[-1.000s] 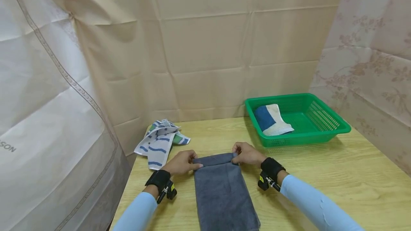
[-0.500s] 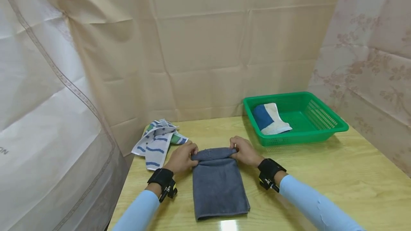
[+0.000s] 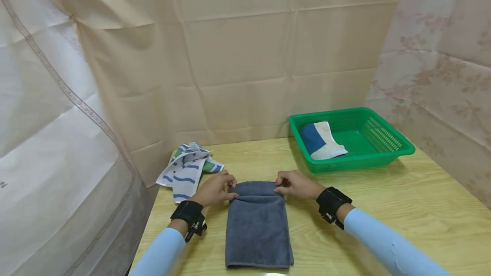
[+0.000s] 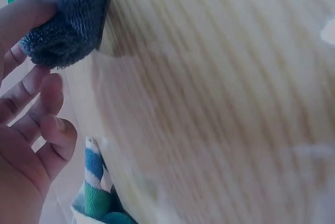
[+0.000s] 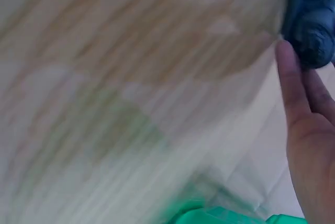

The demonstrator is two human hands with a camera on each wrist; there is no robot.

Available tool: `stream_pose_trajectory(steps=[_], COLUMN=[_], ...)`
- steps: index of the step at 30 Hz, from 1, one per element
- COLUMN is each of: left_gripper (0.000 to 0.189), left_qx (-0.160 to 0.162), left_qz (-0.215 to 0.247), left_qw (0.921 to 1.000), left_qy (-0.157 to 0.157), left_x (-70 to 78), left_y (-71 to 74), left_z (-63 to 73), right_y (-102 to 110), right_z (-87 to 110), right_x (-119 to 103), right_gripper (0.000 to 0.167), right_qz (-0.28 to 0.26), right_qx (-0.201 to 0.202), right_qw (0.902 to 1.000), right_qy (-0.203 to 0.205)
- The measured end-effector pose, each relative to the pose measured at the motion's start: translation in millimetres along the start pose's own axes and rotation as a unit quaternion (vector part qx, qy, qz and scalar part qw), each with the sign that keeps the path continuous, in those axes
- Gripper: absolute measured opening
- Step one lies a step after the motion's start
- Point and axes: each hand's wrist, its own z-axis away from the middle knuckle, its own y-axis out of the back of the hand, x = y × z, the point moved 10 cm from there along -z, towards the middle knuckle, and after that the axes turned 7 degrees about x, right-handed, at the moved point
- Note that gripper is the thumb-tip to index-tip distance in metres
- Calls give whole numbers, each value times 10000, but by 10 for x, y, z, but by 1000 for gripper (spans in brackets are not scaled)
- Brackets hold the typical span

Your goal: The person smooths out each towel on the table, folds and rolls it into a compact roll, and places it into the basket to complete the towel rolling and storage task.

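A dark grey towel [image 3: 258, 233] lies lengthwise on the table, its far end turned over into a thick roll [image 3: 253, 188]. My left hand [image 3: 216, 188] pinches the left end of this roll; in the left wrist view its thumb lies on the fluffy cloth, other fingers curled below. At the right end, my right hand [image 3: 299, 184] holds the roll between thumb and fingers. The right wrist view shows the coiled end of the towel [image 5: 314, 41] at these fingers, partly cut off by the frame edge.
A crumpled white, blue-striped towel [image 3: 188, 173] lies beyond my left hand. At the back right stands a green plastic basket [image 3: 383, 159] with a folded blue and white cloth [image 3: 326, 142] inside. Cloth curtains [image 3: 238, 63] hang behind the wooden table [image 3: 383, 208].
The towel's near edge has come fully into view as the towel shifted away from me. Its rolled far end looks thicker. Both hands stay at the roll's ends.
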Motion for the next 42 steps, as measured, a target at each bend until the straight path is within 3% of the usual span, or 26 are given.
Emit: stream_pose_trajectory(steps=[3,6,9,13,17,20,23,27,30,32,36,40,42], left_gripper=[24,26,27,27,17,21,26,37,35,34,31,31,31], left_qx=[89,247,480,583,416,337,263,113,-89,-195,-276,-377,-426], left_qz=[-66,-177,-321,-411,-54,344,763,1302,1574,1710,1803,1959,2051], left_qw=[9999,9995,9983,9974,9991,9988,9954,9844,9784,9755,9745,9717,9695], left_qy=[-12,28,-16,-64,-91,16,516,1179,1337,1372,1308,1268,1275], left_x=[-6,-33,-46,-26,14,2,-126,-319,-349,-343,-314,-298,-293], left_y=[-31,-40,-27,7,39,43,0,-93,-142,-156,-155,-177,-184], left_z=[10,33,62,73,38,6,11,77,104,108,98,93,95], right_y=[6,-10,-37,-71,-60,-4,22,0,-7,-15,-68,-98,-98], right_z=[-10,-44,-102,-142,-102,-76,-91,-126,-122,-106,-65,-11,1], right_x=[-7,-68,-142,-241,-283,-281,-246,-97,76,194,362,468,484], right_gripper=[15,24,30,32,38,41,31,9,11,10,23,39,44], right_qz=[-245,-41,713,1619,1717,1683,1440,639,-386,-1172,-2262,-2547,-2585], right_qx=[-88,-122,50,415,724,992,1025,668,367,228,-31,-191,-253], right_qw=[9994,9998,9974,9843,9780,9751,9793,9946,9981,9887,9565,9362,9322], right_qy=[-212,-144,76,567,943,1048,985,461,-315,-907,-1839,-2413,-2522])
